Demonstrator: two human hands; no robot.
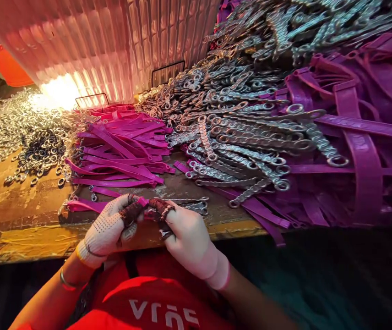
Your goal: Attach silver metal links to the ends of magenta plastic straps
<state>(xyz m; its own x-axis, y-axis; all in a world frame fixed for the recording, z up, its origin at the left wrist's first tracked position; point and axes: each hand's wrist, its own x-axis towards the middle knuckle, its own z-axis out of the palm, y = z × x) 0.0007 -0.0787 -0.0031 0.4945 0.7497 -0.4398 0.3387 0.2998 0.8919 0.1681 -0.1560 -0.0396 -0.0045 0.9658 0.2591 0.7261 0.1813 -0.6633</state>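
Note:
My left hand (108, 225), in a dotted white glove with dark wrapped fingertips, is closed on one end of a purple strap (143, 202). Against the same strap end, my right hand (189, 231) is closed too, its glove white and its fingertips wrapped in dark material. Whether my right fingers also grip a metal link is hidden. Just behind that hand lie several silver chain-like metal pieces (199, 205). A pile of purple straps (120, 156) spreads over the wooden bench (45, 229) beyond my left hand.
Small metal rings and fittings (41, 151) are heaped at the left. Twisted silver pieces (237, 133) pile up on the right, beside wide purple bands (361, 151) hanging over the bench edge. A ribbed translucent panel (106, 41) stands behind, brightly lit, near an orange object (12, 66).

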